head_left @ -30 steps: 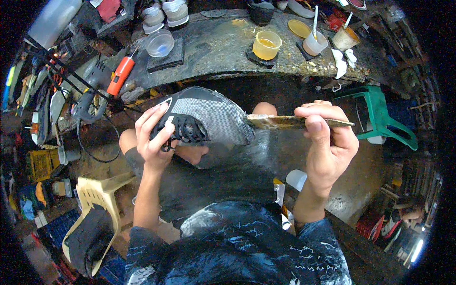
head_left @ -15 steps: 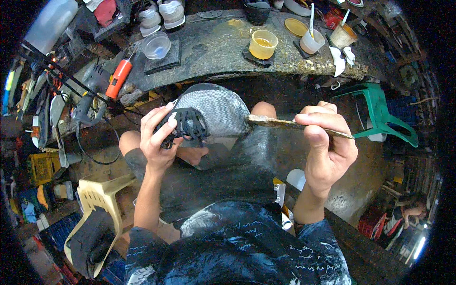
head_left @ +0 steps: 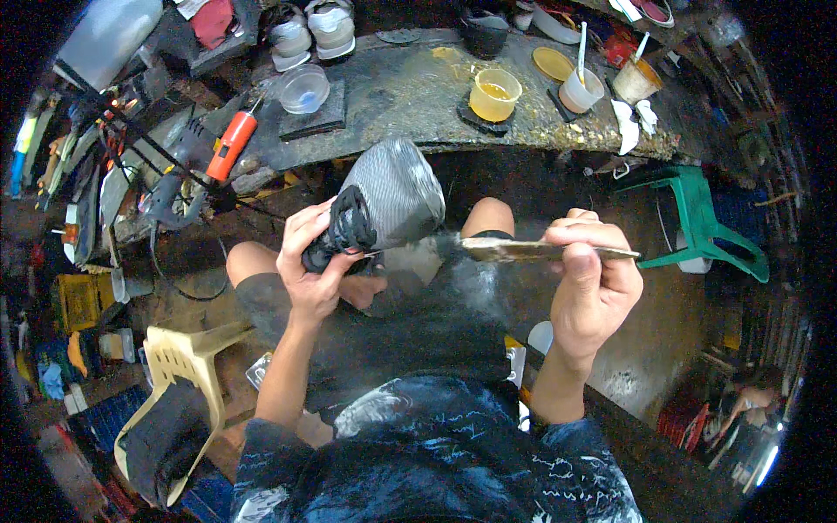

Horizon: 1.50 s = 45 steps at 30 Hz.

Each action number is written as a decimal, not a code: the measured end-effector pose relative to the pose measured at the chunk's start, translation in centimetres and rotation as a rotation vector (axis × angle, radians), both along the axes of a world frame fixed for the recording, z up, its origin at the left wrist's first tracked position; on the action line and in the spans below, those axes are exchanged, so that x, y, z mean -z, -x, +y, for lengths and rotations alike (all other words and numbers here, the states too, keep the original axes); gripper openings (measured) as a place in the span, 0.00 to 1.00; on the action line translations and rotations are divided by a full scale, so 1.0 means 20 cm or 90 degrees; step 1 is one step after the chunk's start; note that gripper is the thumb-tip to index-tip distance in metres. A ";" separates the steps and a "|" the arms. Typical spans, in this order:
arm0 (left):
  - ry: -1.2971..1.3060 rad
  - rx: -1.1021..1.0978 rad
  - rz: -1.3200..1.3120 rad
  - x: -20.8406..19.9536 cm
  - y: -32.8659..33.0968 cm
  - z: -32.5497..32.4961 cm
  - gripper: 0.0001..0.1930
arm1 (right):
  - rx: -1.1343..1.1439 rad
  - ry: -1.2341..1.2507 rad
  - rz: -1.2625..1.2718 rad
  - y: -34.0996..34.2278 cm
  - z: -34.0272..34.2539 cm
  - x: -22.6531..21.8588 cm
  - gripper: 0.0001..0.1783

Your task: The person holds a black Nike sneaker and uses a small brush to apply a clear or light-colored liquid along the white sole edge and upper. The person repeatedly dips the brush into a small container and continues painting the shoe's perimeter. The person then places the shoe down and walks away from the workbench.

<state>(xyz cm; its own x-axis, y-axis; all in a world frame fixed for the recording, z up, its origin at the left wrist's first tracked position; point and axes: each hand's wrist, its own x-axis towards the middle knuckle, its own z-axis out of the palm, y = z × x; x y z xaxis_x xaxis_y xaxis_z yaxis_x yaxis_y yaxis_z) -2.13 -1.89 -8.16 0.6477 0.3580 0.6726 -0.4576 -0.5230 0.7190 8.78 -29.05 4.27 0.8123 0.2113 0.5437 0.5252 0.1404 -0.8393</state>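
Your left hand (head_left: 316, 266) grips the grey mesh shoe (head_left: 384, 205) at its dark collar, holding it above your lap, below the desk (head_left: 392, 96). Your right hand (head_left: 593, 288) is clenched on a flat brush-like tool (head_left: 523, 251), its tip touching the shoe's edge. The work seems still ongoing; how much is finished, I cannot tell.

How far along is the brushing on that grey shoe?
Done: cannot tell which parts are already coated. In hand: the left hand grips the grey mesh shoe by its black collar, and the right hand holds a flat brush with its tip by the shoe's lower edge. Left: cannot judge; yellow cup sits on the bench.
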 end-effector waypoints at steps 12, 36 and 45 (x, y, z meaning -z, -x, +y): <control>0.608 0.016 0.251 -0.16 0.08 -0.20 0.23 | 0.049 -0.155 0.330 0.04 0.20 0.05 0.17; 0.905 0.183 0.250 -0.09 0.09 -0.20 0.17 | 0.092 -0.048 0.260 0.05 0.24 0.13 0.18; 0.755 0.233 0.277 -0.37 0.06 -0.11 0.44 | 0.077 -0.268 0.391 -0.05 0.10 0.23 0.11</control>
<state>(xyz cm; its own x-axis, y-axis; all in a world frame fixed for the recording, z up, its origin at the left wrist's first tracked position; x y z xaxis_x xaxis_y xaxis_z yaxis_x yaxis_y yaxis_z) -3.31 -4.06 -0.74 0.9152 0.3412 -0.2144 -0.0523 0.6280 0.7764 9.84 -26.97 -0.26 0.9997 -0.0237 0.0001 0.0117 0.4855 -0.8742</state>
